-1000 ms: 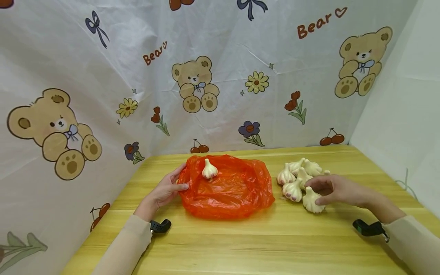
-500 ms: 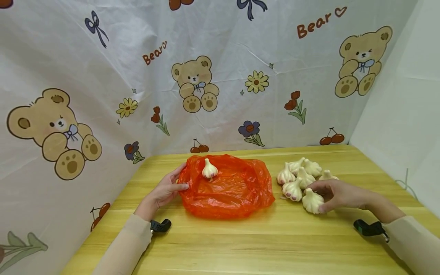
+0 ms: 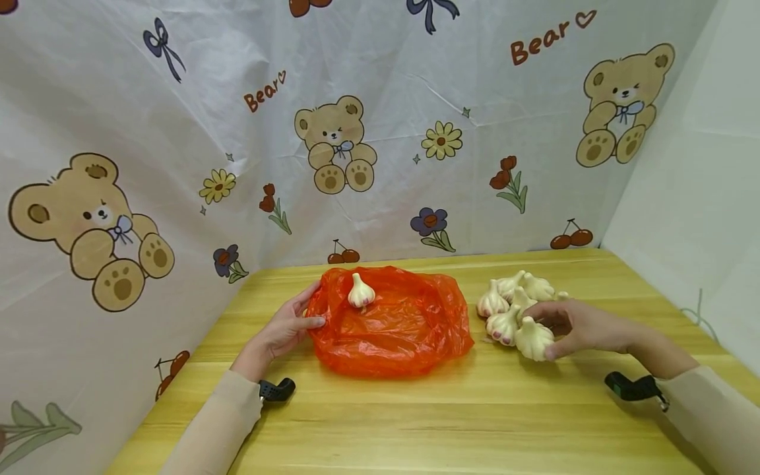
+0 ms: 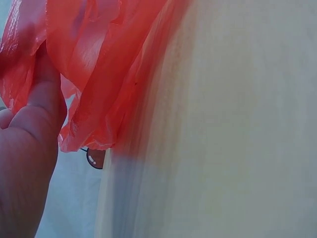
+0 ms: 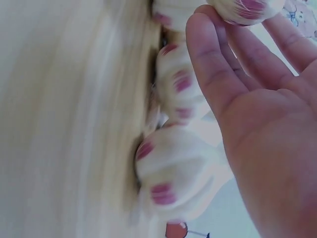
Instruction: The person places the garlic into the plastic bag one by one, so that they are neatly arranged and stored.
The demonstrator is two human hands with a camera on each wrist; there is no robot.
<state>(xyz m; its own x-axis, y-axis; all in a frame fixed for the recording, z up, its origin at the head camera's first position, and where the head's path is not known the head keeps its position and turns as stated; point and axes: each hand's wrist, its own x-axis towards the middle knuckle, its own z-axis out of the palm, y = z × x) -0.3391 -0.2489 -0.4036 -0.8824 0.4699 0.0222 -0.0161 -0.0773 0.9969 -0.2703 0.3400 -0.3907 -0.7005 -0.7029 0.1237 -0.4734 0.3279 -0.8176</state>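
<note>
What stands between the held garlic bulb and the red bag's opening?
One pile bulb, just left of the held bulb, then the raised right side of the red bag; lifting over both would likely clear.

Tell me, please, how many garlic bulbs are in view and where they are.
8: one bulb on the red bag, toward its back left; one held bulb in the right hand; five clustered bulbs beside that hand; one partly hidden bulb behind it. Others may be hidden.
</note>
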